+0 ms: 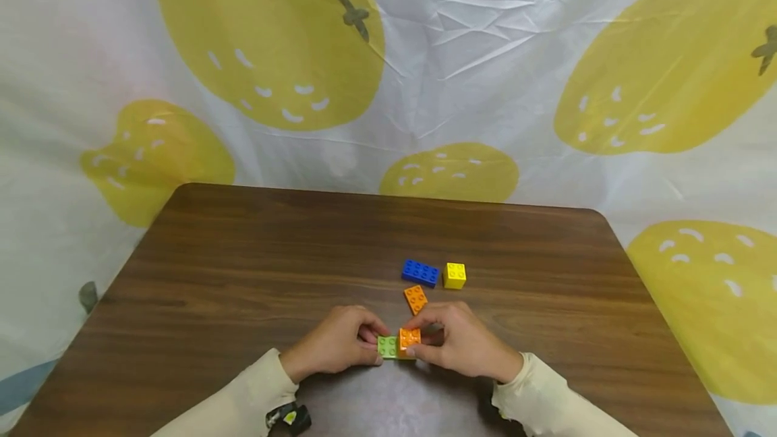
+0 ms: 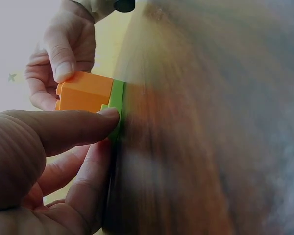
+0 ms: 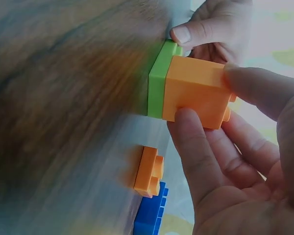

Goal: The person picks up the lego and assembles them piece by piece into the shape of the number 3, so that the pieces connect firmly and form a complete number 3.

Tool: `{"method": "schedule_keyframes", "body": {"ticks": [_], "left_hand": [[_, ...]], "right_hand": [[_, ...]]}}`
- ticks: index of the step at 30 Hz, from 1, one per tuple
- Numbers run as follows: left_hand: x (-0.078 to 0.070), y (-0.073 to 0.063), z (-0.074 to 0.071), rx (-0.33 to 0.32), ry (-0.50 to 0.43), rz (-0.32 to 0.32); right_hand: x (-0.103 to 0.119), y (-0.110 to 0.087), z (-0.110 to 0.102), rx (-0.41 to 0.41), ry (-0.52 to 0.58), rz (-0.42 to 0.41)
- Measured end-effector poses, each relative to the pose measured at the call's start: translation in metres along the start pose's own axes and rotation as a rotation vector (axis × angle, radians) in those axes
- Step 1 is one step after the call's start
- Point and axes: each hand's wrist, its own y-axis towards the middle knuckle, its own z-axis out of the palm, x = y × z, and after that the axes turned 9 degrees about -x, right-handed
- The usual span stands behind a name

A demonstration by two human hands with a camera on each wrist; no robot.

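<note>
On the dark brown wood-grain surface (image 1: 243, 275), both hands are working together at one small stack of plastic bricks. Left hand (image 1: 340, 344): pinching the flat light-green studded plastic plate (image 1: 387, 347) at its left end, thumb on the near side, fingers on the far side. Right hand (image 1: 458, 342): gripping the blocky bright-orange plastic brick (image 1: 409, 338), thumb and fingers on opposite sides. Orange brick is sitting on the plate's right end, studs up; right wrist view is showing its base flush against the green. Plate's left studs are showing bare.

Spare parts, just beyond the right hand: a low orange studded plastic brick (image 1: 415, 298) is lying studs up, angled. Behind it, a rectangular blue eight-stud plastic brick (image 1: 420, 273) is lying, with a cube-like yellow plastic brick (image 1: 454, 275) standing just to its right, narrow gap between.

Past the far edge, a white sheet printed with large yellow fruit (image 1: 479, 86) is hanging. Cream sleeves (image 1: 243, 396) are covering both forearms.
</note>
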Motion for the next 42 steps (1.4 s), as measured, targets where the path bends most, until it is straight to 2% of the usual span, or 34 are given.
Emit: {"method": "schedule_keyframes", "body": {"ticks": [17,25,34,42], "left_hand": [[-0.002,0.001,0.0,-0.002,0.0,0.003],[-0.002,0.001,0.0,-0.005,0.002,0.009],[-0.001,0.001,-0.001,0.006,-0.007,-0.002],[0.0,0.002,0.0,-0.008,-0.005,-0.001]], "right_hand": [[-0.002,0.0,-0.002,0.005,0.021,-0.025],[-0.007,0.005,-0.015,-0.092,0.037,-0.042],[-0.013,0.01,-0.034,-0.186,0.03,0.012],[-0.021,0.013,-0.049,-0.256,0.007,0.034]]}}
